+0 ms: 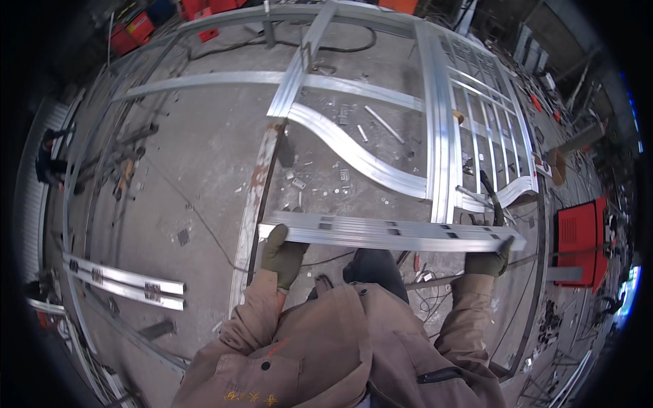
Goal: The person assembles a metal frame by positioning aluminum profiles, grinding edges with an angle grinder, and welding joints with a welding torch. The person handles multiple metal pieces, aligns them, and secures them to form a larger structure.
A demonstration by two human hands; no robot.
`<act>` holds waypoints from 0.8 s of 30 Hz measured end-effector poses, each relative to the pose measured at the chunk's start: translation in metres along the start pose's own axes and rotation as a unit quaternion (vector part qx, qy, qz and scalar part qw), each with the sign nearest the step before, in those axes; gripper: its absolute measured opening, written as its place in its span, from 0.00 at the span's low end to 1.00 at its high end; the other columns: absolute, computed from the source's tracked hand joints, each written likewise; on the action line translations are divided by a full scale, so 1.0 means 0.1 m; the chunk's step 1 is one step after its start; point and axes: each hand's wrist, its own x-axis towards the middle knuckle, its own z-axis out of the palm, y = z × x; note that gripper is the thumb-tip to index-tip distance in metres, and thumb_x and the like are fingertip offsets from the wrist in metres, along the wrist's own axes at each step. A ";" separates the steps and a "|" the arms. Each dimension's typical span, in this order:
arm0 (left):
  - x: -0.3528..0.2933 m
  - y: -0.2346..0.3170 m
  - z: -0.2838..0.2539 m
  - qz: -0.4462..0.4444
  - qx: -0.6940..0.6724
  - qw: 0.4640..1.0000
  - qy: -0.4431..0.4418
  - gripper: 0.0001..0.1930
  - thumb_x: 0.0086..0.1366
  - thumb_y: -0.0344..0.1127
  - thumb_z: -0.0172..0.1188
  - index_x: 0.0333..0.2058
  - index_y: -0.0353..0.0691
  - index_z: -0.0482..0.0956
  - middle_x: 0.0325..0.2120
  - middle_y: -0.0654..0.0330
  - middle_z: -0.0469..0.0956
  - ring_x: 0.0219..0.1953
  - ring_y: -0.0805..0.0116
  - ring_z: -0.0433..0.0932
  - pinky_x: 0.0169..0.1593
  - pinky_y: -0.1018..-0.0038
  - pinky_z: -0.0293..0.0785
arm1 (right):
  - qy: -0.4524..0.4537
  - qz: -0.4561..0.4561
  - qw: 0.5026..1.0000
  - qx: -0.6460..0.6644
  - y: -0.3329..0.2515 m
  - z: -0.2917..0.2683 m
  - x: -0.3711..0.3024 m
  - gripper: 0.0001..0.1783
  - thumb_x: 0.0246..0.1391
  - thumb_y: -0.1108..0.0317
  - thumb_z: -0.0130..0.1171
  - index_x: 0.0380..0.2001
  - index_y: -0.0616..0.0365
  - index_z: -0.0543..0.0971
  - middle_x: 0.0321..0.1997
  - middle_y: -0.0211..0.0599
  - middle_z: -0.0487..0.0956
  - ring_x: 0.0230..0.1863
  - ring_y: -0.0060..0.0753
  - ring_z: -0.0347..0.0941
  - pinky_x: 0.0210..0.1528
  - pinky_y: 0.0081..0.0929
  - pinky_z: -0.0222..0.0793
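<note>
A straight ribbed metal profile [367, 232], silvery with several dark rectangular slots along it, lies crosswise in front of my body. Near its left end my left hand [282, 257], in a dark green glove, grips it. Toward the right end my right hand [490, 258], gloved alike, is wrapped round it from below. Just beyond the profile is a metal frame with a wavy, S-shaped rail [360, 153] that meets a thick upright post [439, 122]. A black cable or handle [493, 197] passes close to the profile's right end.
A rusty steel bar [262, 180] runs away from me at the left. Two slotted profiles [129, 284] rest farther left. At the right stands a red machine [581, 245]. Metal offcuts [384, 124] litter the concrete floor. Another person [51, 160] is at the far left.
</note>
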 end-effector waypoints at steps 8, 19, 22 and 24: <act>1.46 0.16 -0.27 0.050 -0.015 0.987 0.155 0.26 0.72 0.58 0.83 0.57 0.47 0.90 0.53 0.59 0.92 0.60 0.54 0.90 0.71 0.45 0.87 | 0.102 0.161 0.980 0.059 1.15 0.28 1.12 0.35 0.67 0.31 0.79 0.57 0.50 0.88 0.45 0.44 0.92 0.48 0.55 0.91 0.56 0.60 0.93; 5.21 0.08 0.41 0.015 0.079 0.970 0.230 0.40 0.73 0.72 0.77 0.69 0.49 0.84 0.68 0.60 0.83 0.72 0.51 0.80 0.79 0.44 0.75 | 0.144 0.227 0.955 0.128 3.30 1.14 4.08 0.34 0.67 0.39 0.82 0.59 0.56 0.87 0.58 0.47 0.92 0.60 0.57 0.89 0.64 0.71 0.89; 6.35 -0.02 0.33 0.006 0.092 0.966 0.243 0.42 0.73 0.72 0.77 0.70 0.47 0.81 0.67 0.57 0.83 0.72 0.51 0.81 0.79 0.44 0.75 | 0.158 0.221 0.953 0.132 3.67 1.25 4.80 0.36 0.70 0.43 0.81 0.66 0.59 0.84 0.65 0.47 0.89 0.68 0.60 0.85 0.71 0.74 0.85; 7.00 -0.10 0.33 0.011 0.121 0.967 0.222 0.43 0.72 0.72 0.78 0.71 0.46 0.79 0.66 0.54 0.82 0.71 0.49 0.80 0.79 0.43 0.74 | 0.154 0.231 0.946 0.165 3.89 1.24 5.22 0.37 0.72 0.44 0.80 0.69 0.61 0.83 0.71 0.51 0.87 0.71 0.61 0.84 0.74 0.71 0.84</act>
